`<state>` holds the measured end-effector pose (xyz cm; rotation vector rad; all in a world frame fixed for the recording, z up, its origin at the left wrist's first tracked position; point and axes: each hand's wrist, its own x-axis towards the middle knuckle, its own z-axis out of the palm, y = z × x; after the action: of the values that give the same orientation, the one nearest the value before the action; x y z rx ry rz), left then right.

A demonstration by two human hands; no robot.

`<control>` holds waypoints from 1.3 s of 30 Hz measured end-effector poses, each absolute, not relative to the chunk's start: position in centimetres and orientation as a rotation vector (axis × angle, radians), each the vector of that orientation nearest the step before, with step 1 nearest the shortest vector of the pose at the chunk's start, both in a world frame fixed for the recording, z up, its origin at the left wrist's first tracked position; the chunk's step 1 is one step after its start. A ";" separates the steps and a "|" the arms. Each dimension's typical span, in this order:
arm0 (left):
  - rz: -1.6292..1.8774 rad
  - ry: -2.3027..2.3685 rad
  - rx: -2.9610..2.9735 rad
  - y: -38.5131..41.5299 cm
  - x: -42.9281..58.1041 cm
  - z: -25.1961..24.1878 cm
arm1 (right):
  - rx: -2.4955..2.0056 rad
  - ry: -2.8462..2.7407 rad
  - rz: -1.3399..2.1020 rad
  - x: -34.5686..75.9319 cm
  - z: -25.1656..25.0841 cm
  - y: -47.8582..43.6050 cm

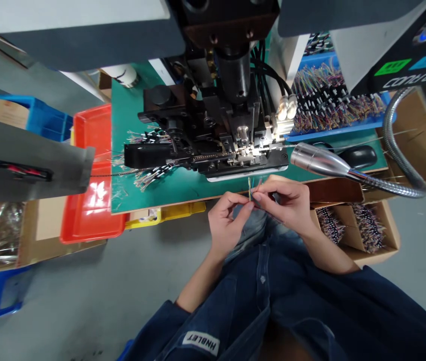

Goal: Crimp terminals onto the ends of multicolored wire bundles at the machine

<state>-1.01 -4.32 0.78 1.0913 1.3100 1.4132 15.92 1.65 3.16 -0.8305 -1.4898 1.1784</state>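
Observation:
Both hands meet at the front edge of the green table, just below a black and metal machine. My left hand pinches thin coloured wires between thumb and forefinger, with their ends pointing up. My right hand has its fingers closed on the same small bunch from the other side, close to the left fingertips. The lower part of the wires is hidden by the fingers.
A metal gooseneck lamp reaches in from the right, near a black mouse. Wire bundles fill a blue tray and a cardboard box. More bundles lie left, beside red trays.

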 end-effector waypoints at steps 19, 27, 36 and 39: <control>1.536 1.161 0.977 -3.9 -1.2 0.1 | -0.795 -1.437 1.236 15.1 2.2 1.6; 1.533 1.259 0.992 -3.8 -0.9 0.4 | -0.796 -1.463 1.189 14.9 2.3 1.7; 1.546 1.282 1.050 -3.5 -1.3 1.1 | -0.796 -1.453 1.180 14.6 2.7 2.1; 1.478 1.282 1.023 -3.6 -1.5 1.1 | -0.748 -1.540 1.276 14.7 2.5 2.2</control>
<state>-1.55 -3.55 1.13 1.0235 1.2816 1.4780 14.72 2.22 2.47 -0.7478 -1.5397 1.2758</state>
